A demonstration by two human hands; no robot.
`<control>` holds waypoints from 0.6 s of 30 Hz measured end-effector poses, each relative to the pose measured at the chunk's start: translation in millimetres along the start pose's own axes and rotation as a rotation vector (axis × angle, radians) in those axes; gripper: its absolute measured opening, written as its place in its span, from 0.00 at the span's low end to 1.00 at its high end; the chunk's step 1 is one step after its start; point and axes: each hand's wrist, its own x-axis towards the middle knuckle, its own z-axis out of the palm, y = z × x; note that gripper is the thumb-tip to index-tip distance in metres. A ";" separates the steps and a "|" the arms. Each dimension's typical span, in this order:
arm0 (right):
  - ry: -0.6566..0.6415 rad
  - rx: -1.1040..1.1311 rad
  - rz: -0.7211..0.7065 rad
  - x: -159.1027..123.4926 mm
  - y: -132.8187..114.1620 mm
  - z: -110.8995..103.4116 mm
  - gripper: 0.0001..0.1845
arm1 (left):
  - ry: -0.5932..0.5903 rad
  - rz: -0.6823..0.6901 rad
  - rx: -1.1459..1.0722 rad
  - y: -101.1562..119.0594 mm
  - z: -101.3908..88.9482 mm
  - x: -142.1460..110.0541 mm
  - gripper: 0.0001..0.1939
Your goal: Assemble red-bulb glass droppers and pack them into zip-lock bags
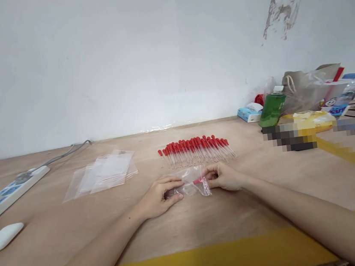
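Observation:
My left hand point(161, 195) is closed on the left end of a small clear zip bag point(189, 190), thumb below and fingers above. At the bag's right end, my right hand point(226, 176) pinches a dropper by its red rubber bulb point(198, 181). The dropper's thin clear tube points left and appears to lie inside the bag, though the shiny plastic makes it hard to make out. Just beyond both hands lies a row of droppers point(195, 144), red bulbs away from me and clear tubes towards me.
Flat clear bags point(109, 171) lie in a loose stack at left. A white power strip point(25, 186) with a grey cable is farther left, near a white plug-like object point(5, 237). At back right stand a green bottle point(272, 108), a tissue pack point(249, 113) and plastic bags. Yellow tape point(213, 262) edges the table.

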 end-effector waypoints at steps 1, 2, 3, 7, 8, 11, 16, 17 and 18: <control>0.051 0.024 -0.002 0.5 1.3 -1.2 0.15 | -0.004 0.009 -0.003 -0.2 -0.5 -0.3 0.19; 0.092 0.046 -0.006 1.1 2.9 -2.7 0.15 | -0.007 0.016 -0.005 -0.3 -1.0 -0.6 0.20; 0.115 0.057 -0.011 1.6 4.6 -4.3 0.14 | -0.007 0.020 -0.006 -0.4 -1.6 -1.0 0.20; 0.147 -0.045 -0.028 2.7 10.2 -8.2 0.07 | -0.014 0.014 -0.014 -1.4 -4.0 -2.9 0.20; 0.157 -0.098 -0.045 2.4 10.9 -8.3 0.06 | -0.019 0.010 -0.017 -2.1 -4.5 -3.5 0.20; 0.133 -0.233 -0.103 0.6 10.7 -8.6 0.08 | -0.037 -0.011 -0.035 -5.6 -5.2 -5.0 0.18; 0.164 -0.282 -0.004 6.3 5.0 -25.2 0.06 | -0.078 0.007 -0.065 -11.9 -5.0 -4.4 0.17; 0.248 -0.313 0.014 11.3 3.5 -31.4 0.05 | -0.082 0.011 -0.070 -12.5 -5.1 -4.0 0.17; 0.346 -0.360 0.024 18.0 2.1 -38.0 0.06 | -0.085 0.010 -0.075 -12.7 -5.3 -3.7 0.17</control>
